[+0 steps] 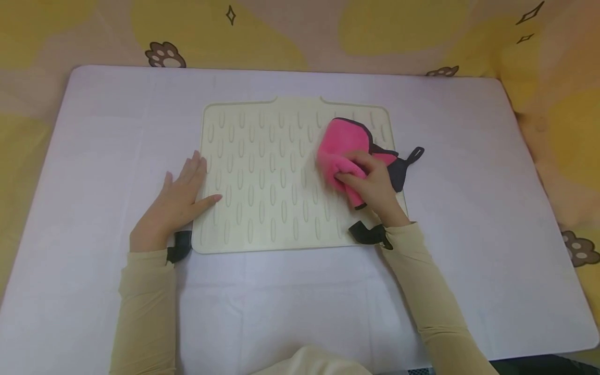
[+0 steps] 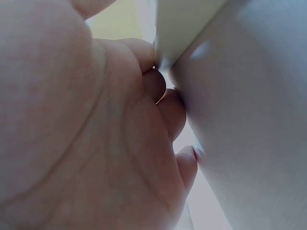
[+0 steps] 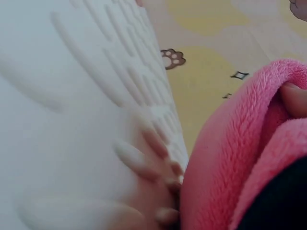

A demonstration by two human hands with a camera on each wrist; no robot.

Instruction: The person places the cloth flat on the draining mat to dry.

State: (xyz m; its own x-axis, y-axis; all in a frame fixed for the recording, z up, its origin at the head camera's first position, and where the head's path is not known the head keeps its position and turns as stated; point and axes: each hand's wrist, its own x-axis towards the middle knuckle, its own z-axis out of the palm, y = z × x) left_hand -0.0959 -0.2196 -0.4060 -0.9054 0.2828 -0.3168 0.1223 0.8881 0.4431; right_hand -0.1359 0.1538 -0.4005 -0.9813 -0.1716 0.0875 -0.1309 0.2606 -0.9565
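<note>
Cloth near mat right edge

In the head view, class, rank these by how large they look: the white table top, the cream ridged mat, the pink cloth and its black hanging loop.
Largest to smallest:
1. White table top
2. Cream ridged mat, lying on it
3. Pink cloth, bunched in the right hand, so partly hidden
4. Black hanging loop
</note>
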